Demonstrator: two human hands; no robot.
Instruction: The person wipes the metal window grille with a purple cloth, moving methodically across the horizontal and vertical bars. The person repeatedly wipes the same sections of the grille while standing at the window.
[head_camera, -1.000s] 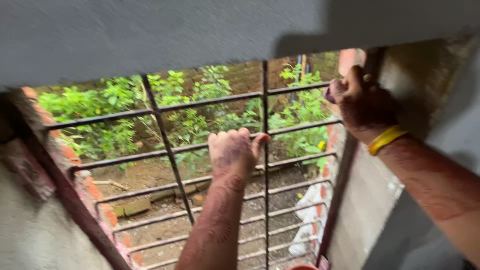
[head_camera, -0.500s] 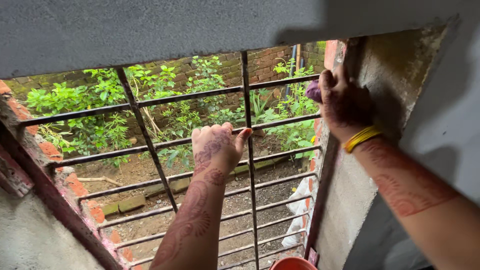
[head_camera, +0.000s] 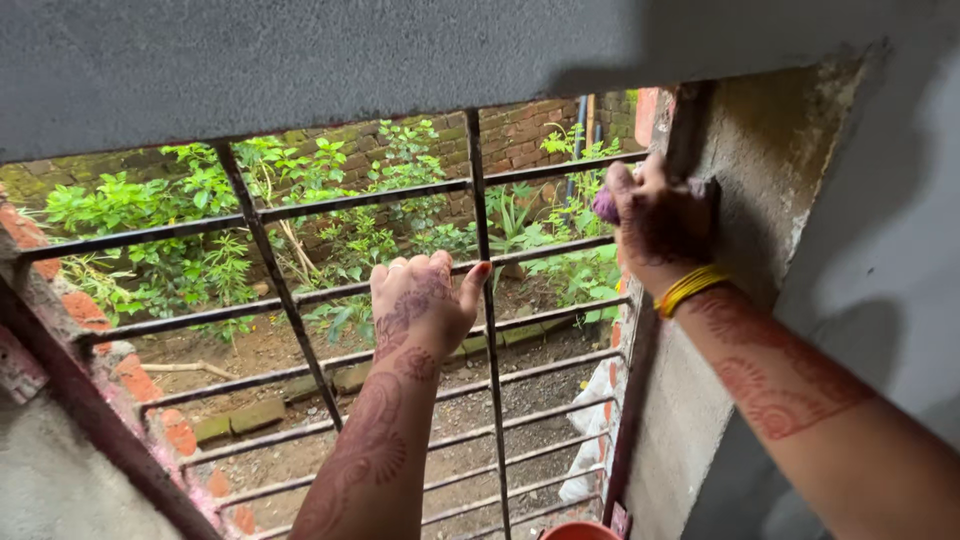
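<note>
Purple cloth was bunched in the right hand, fingers curled tight around it, pressed against the rough side wall of the window opening just beside the grille's end. Left hand was wrapped over a horizontal bar of the metal grille, fingers hooked over the top, thumb out toward the vertical bar beside it. Yellow bangles sat at the right wrist. Orange bucket rim showed well below both hands. Judgement: wiping would go best with the cloth kept flat under the fingertips and pushed into the corner where bar ends meet plaster, the left grip staying firm for balance. Versus half a second earlier: right hand sat lower on the wall and the view had shifted slightly; left hand gripped the same bar.
</note>
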